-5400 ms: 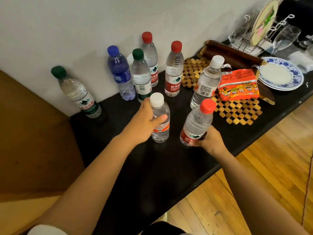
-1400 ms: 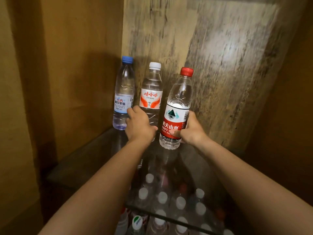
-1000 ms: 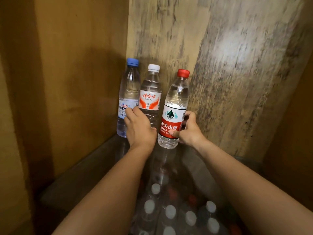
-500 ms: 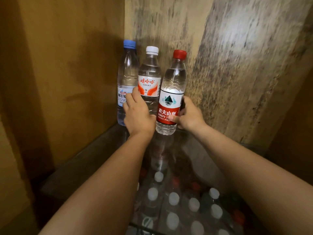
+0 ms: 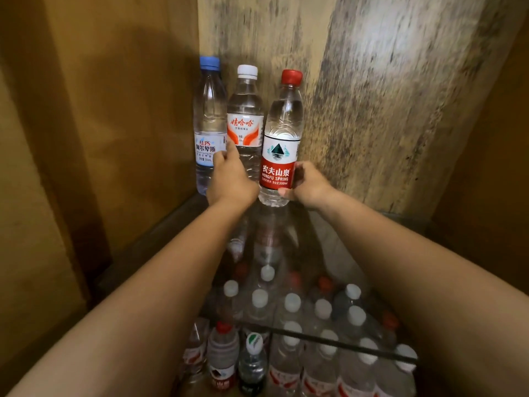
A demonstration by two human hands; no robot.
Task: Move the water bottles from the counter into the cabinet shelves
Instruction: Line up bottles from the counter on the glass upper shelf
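Note:
Three bottles stand in a row at the back left corner of a glass cabinet shelf (image 5: 160, 239). A blue-capped bottle (image 5: 208, 116) is leftmost. My left hand (image 5: 229, 179) grips the lower part of the white-capped bottle (image 5: 245, 116) in the middle. My right hand (image 5: 307, 186) holds the red-capped bottle (image 5: 282, 138) by its red label, close against the white-capped one. All three are upright, and my left hand hides the middle bottle's base.
Wooden cabinet walls (image 5: 123, 110) close in on the left and right, with a rough grey back panel (image 5: 386, 96). Through the glass, several capped bottles (image 5: 292, 310) fill the shelf below. The glass shelf's front edge (image 5: 343, 342) runs across the bottom.
The view swung from the counter into the cabinet with both bottles carried along. Over the last second the two bottles moved back towards the blue-capped one, and both hands still grip them.

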